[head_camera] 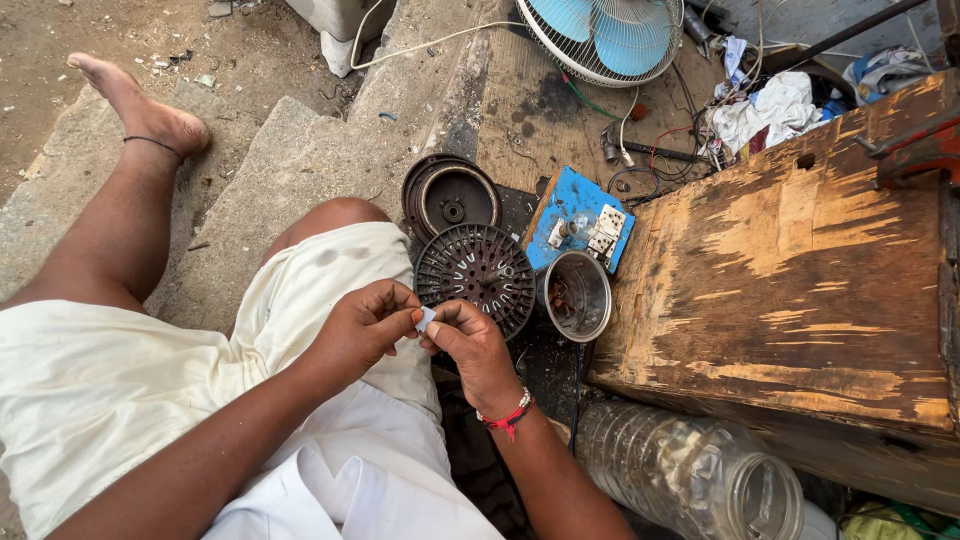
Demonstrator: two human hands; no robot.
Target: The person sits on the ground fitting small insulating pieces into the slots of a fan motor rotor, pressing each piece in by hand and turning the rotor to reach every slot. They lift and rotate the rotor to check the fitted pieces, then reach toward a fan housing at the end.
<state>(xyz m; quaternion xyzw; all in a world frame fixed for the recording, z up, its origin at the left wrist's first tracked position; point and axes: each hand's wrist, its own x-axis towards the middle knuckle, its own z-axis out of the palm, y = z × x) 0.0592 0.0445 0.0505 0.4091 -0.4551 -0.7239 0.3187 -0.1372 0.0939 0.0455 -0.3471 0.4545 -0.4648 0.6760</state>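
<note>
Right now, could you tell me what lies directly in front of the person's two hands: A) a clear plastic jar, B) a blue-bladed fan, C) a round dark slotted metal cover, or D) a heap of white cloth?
C: the round dark slotted metal cover sits just beyond the left hand and right hand, which pinch a small white piece between them.

The small white piece (426, 318) pinched between both hands is mostly covered by fingertips, too small to identify. The blue-bladed wire-caged fan (610, 35) is cut off by the top edge; the clear ribbed plastic jar (690, 470) by the bottom edge.
</note>
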